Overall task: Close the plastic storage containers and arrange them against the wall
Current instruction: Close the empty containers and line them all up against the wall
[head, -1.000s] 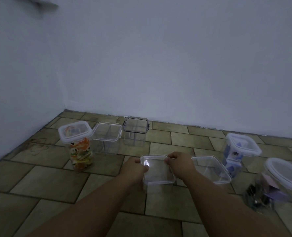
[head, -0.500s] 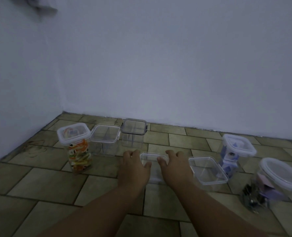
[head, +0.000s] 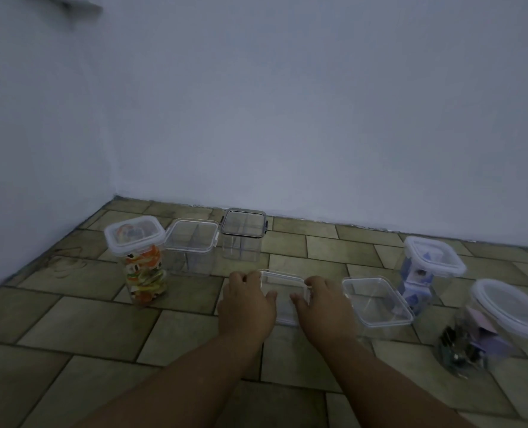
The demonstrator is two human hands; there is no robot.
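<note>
A small clear container [head: 282, 281] with its clear lid on top sits on the tiled floor in front of me. My left hand [head: 245, 304] lies over its left side and my right hand [head: 321, 304] over its right side. Both press down on the lid, thumbs pointing inward, and they hide most of the box. Against the far wall stands a clear container with a dark-rimmed lid [head: 244, 227]. Left of that one are a clear lidded container [head: 191, 239] and a tall jar of colourful pieces [head: 146, 273].
To my right sit a shallow clear box [head: 377, 301], a white-lidded container with purple contents [head: 426, 261] and a round jar holding binder clips [head: 503, 313]. The pale wall [head: 318, 134] meets a side wall at the left corner.
The lid my hands were setting onto the container now sits on it. Both hands have gone from pinching its edges to lying flat and pressing. The container sits farther from me.
</note>
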